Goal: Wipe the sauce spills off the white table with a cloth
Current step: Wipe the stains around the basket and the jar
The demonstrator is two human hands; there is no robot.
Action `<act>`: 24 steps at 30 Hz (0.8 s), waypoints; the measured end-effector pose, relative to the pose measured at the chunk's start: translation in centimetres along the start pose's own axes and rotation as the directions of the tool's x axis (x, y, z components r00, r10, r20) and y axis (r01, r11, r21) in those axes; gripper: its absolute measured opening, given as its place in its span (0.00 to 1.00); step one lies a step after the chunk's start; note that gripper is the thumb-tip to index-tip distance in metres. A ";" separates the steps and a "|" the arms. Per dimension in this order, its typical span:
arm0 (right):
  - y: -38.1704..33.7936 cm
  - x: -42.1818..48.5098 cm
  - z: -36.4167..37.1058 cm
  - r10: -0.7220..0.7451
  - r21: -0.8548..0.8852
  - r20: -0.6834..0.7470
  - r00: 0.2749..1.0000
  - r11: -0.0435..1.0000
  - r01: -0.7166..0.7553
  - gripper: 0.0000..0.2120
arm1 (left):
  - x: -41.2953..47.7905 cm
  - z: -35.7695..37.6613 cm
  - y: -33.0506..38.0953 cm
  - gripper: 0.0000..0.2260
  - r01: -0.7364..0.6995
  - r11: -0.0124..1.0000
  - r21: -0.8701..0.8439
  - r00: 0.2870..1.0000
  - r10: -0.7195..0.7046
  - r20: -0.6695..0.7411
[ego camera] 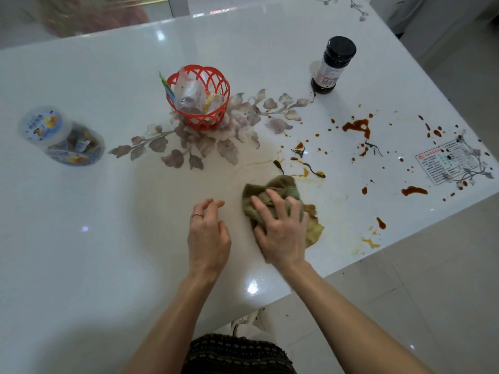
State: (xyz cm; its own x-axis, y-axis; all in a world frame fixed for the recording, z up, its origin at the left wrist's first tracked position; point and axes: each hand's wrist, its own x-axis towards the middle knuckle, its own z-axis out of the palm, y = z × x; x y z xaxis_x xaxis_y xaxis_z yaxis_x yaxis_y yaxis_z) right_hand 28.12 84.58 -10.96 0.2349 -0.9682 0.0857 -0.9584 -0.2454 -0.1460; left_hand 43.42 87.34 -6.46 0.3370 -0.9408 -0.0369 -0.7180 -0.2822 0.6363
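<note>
A crumpled green cloth (280, 188), stained yellow-brown at its right end, lies on the glossy white table (108, 238). My right hand (280, 228) presses down on the cloth with spread fingers. My left hand (208, 233) hovers just left of it, fingers loosely curled, holding nothing. Red-brown sauce spills (357, 126) and many small drops dot the table to the right, with yellowish smears (371, 242) near the right edge and bits of green leaf (298, 152) above the cloth.
A dark sauce bottle (333, 66) stands at the back right. A red plastic basket (198, 97) with packets sits mid-table on a flower print. A clear snack jar (60, 136) lies at the left. A label sticker (447, 163) is near the right edge.
</note>
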 end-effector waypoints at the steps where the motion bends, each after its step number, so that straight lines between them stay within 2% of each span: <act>1: -0.4 0.6 0.1 -0.077 -0.012 0.008 0.997 0.997 0.077 0.26 | 0.1 0.0 0.0 0.19 -0.001 1.000 0.005 1.000 0.001 -0.004; 4: -2.1 4.0 0.3 -0.168 -0.028 0.066 0.984 0.985 0.171 0.26 | 0.3 0.0 0.0 0.19 0.001 1.000 0.011 1.000 -0.001 -0.018; 7: -2.4 8.1 0.1 -0.173 -0.069 0.169 0.970 0.980 0.187 0.29 | 0.9 -0.1 -0.3 0.19 0.014 1.000 0.023 1.000 -0.013 -0.027; 11: 0.8 10.2 -0.8 0.090 -0.059 0.158 0.983 0.995 -0.081 0.30 | 2.0 -0.9 -0.8 0.19 0.043 0.999 0.023 0.998 -0.042 -0.053; 15: 2.0 6.7 -1.2 0.296 -0.048 0.119 0.948 0.955 -0.292 0.30 | 2.8 -1.5 -1.5 0.18 0.079 0.997 0.010 0.994 -0.078 -0.080; 17: 1.0 5.2 -1.4 0.284 -0.052 0.154 0.947 0.959 -0.279 0.32 | 3.1 -1.5 -1.5 0.18 0.091 0.996 0.000 0.993 -0.091 -0.080; 20: 1.0 4.2 -2.7 0.169 -0.013 0.218 0.961 0.985 -0.170 0.36 | 3.3 -1.2 -1.1 0.18 0.075 0.997 -0.015 0.995 -0.076 -0.065; 24: 4.0 4.1 -3.8 0.101 -0.086 0.118 0.988 0.992 -0.091 0.35 | 3.6 -1.2 -0.8 0.19 0.063 0.997 -0.034 0.996 -0.065 -0.068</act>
State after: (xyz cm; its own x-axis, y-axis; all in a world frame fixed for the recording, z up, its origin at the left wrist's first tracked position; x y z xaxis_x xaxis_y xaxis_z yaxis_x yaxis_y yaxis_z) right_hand 24.64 79.79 -7.40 0.1545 -0.9869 -0.0463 -0.9861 -0.1512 -0.0684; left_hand 45.91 84.43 -6.17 0.4236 -0.9055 -0.0258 -0.6741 -0.3342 0.6587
